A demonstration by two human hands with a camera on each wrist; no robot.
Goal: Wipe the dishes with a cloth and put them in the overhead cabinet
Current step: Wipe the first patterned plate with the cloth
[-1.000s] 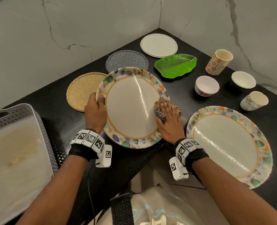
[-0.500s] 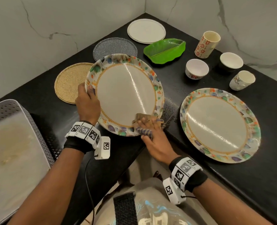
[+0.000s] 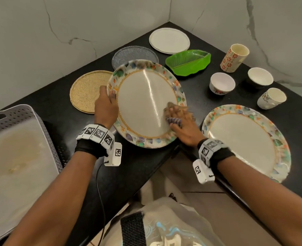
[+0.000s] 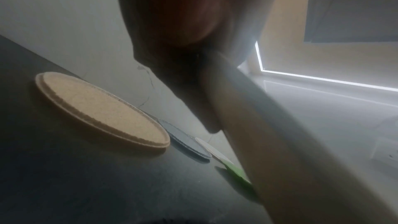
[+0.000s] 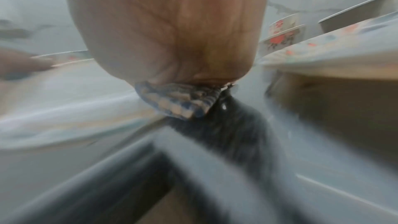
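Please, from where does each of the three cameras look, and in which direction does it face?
Head: above, facing down at the counter; both forearms, left hand, right hand show.
Left wrist: under the left hand, facing the wall.
Right wrist: under the right hand, blurred, facing the cloth.
Shared: woven mat in head and left wrist.

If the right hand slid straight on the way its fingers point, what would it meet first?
The right hand, pressing the cloth on the held plate, points up-left across its face; probably only bare plate until the far rim, though blur hides the exact direction.

head: above, facing down | wrists: close, low, facing forward along counter
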